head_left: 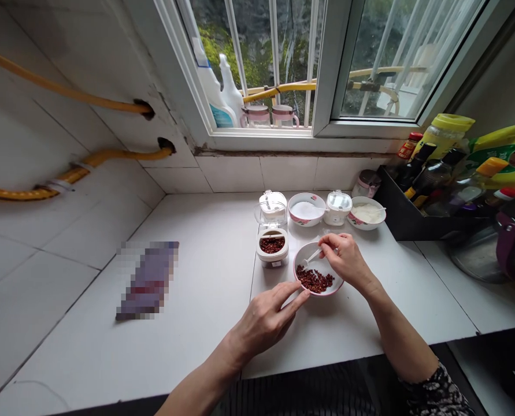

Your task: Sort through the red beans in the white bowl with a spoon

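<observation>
My right hand (344, 258) pinches a small white spoon (312, 257), its tip down in a white bowl (337, 284) with a pink rim. Dark red peppercorns (315, 281) lie in the lower part of that bowl. With fingers apart, my left hand (271, 316) rests its fingertips at the bowl's lower left rim. Just left of the bowl stands a small jar (274, 260), its lid raised, with more peppercorns inside.
Behind are a bowl of white grains (307, 210), a lidded white jar (337, 208) and a bowl of pale powder (367, 213). A black box (407, 222) of bottles stands right, beside a pot (478, 257). A blurred purple item (148, 281) lies left.
</observation>
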The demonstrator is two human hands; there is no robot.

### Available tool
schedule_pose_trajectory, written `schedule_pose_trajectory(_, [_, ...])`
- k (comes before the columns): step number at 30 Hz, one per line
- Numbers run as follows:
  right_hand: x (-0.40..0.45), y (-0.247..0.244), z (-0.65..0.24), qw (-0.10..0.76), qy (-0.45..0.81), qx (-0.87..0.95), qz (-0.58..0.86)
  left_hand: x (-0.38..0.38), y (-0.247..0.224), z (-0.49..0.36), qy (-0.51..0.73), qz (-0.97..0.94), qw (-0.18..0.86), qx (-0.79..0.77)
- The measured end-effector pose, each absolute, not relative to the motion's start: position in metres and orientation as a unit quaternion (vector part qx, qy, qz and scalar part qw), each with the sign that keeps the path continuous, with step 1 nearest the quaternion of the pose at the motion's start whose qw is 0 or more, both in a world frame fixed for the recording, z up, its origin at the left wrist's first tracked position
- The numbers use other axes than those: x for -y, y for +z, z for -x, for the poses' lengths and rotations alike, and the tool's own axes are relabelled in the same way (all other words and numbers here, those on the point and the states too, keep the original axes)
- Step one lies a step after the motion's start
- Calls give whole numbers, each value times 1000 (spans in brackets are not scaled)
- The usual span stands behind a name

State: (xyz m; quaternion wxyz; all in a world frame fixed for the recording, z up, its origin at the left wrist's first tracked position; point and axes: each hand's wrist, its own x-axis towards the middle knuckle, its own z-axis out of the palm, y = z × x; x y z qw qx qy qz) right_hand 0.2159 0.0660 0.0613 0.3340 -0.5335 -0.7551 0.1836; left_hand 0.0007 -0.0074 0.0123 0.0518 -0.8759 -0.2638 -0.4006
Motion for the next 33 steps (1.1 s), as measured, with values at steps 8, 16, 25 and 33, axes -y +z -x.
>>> schedule_pose_trajectory(8, [-68,69,-221,399,333,663,539,7,12,-1,-404,874,58,264])
schedule_pose_trajectory(16, [-71,67,-225,396,320,655,558,6,14,-2,-403,874,60,263])
schedule_pose_trajectory(25, [-75,64,-228,425,400,603,544,6,12,-2,-404,874,61,263])
schedule_pose_trajectory(33, [-80,66,-217,497,461,550,488,6,13,-3,-409,872,64,259])
